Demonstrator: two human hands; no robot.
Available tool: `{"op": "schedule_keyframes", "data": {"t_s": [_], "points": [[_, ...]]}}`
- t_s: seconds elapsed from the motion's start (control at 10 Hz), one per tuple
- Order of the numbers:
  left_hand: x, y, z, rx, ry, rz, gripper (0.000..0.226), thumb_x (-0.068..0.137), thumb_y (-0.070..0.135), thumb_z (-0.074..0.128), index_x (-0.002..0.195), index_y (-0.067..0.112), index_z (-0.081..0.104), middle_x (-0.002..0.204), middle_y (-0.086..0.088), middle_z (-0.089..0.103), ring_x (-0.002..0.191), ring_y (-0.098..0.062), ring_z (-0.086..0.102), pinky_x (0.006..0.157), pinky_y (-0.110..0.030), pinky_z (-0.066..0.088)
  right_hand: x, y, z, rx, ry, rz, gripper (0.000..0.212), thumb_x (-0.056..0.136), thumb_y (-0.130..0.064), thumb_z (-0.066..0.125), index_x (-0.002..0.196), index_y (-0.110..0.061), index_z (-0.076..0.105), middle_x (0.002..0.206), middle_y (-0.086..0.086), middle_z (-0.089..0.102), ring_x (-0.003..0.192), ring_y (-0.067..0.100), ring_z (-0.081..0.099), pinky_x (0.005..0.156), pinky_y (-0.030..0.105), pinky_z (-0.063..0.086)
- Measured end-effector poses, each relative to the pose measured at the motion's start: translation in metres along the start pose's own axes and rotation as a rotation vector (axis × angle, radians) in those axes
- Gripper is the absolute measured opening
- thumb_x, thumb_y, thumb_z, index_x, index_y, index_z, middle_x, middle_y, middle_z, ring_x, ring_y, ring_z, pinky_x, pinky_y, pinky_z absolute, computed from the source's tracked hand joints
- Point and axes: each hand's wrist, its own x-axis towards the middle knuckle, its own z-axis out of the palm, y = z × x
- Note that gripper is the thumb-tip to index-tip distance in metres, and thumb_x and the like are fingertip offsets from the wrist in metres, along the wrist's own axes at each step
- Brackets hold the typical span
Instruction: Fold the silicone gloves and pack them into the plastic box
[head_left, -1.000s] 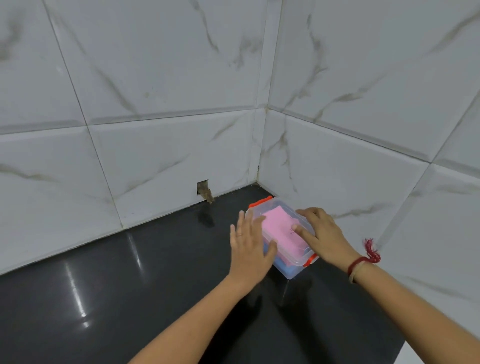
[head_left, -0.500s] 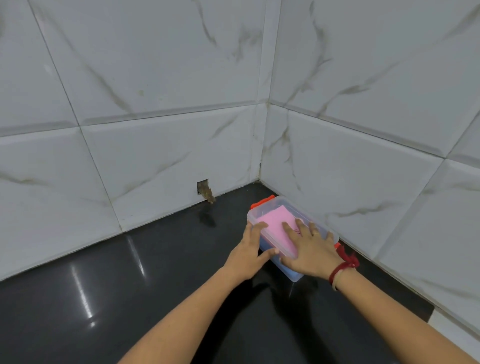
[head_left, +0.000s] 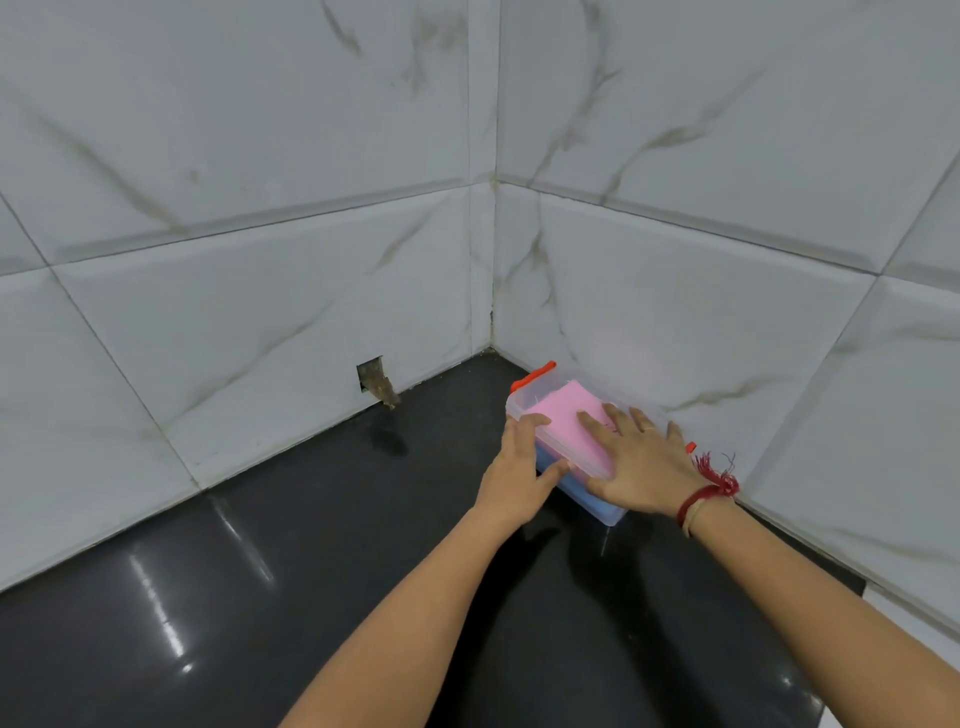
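Observation:
A clear plastic box (head_left: 524, 404) with orange latches sits on the black counter near the wall corner, its lid on. Through the lid I see a folded pink glove (head_left: 566, 410) on top and a blue glove (head_left: 576, 493) beneath it. My left hand (head_left: 519, 473) grips the box's near-left side, thumb along the side and fingers on the lid edge. My right hand (head_left: 644, 462) lies flat on the lid with fingers spread, covering the box's right half. A red thread band is on that wrist.
White marble-look tiled walls (head_left: 727, 312) meet in a corner just behind the box. A small broken hole (head_left: 376, 382) sits in the left wall at counter level. The glossy black counter (head_left: 260, 571) stretches left and toward me.
My right hand moved from the box's right edge onto the lid and now lies flat on it. My left hand closed in from hovering to gripping the box's left side.

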Motion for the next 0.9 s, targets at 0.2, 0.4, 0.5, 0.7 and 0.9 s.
{"op": "schedule_keyframes", "data": {"t_s": [0.2,0.4,0.5,0.7,0.9], "points": [[0.024,-0.005,-0.003,0.011,-0.026,-0.004,0.053,0.089,0.030,0.063,0.130,0.027,0.029,0.141,-0.004,0.032,0.114,-0.019,0.048,0.086,-0.033,0.048,0.019,0.001,-0.003,-0.008,0.026,0.005,0.085,0.078,-0.067,0.041,0.146,-0.039,-0.002,0.159,0.003,0.005,0.144,0.034,0.009,0.110,0.062,0.013],[0.034,-0.012,0.004,0.003,-0.015,0.003,0.053,0.089,0.030,0.063,0.128,0.030,0.027,0.140,-0.003,0.030,0.114,-0.017,0.047,0.085,-0.031,0.047,0.027,0.007,-0.002,0.006,0.026,-0.014,0.085,0.079,-0.067,0.042,0.147,-0.038,-0.001,0.159,0.004,0.005,0.144,0.033,0.008,0.112,0.061,0.012],[0.033,-0.010,0.004,0.009,-0.019,0.002,0.054,0.089,0.030,0.063,0.129,0.030,0.026,0.141,-0.004,0.029,0.111,-0.014,0.044,0.086,-0.030,0.047,0.027,0.007,-0.003,-0.003,0.021,-0.017,0.085,0.079,-0.066,0.042,0.147,-0.037,-0.002,0.159,0.005,0.004,0.144,0.033,0.007,0.112,0.062,0.011],[0.036,-0.001,-0.005,0.018,-0.092,-0.054,0.055,0.089,0.028,0.063,0.131,0.027,0.027,0.142,-0.007,0.029,0.120,-0.022,0.045,0.091,-0.033,0.045,0.026,0.007,-0.007,0.020,-0.039,-0.017,0.085,0.080,-0.066,0.042,0.146,-0.037,-0.003,0.159,0.004,0.002,0.144,0.034,0.004,0.113,0.063,0.009],[0.014,0.005,-0.021,0.169,0.001,-0.043,0.077,0.086,0.039,0.064,0.146,0.023,0.018,0.151,-0.004,0.030,0.138,-0.023,0.032,0.106,-0.046,0.039,0.015,-0.001,-0.015,-0.065,0.075,-0.057,0.109,0.061,-0.092,0.027,0.148,-0.030,0.003,0.159,0.009,0.001,0.145,0.031,0.001,0.111,0.063,-0.001]]}}
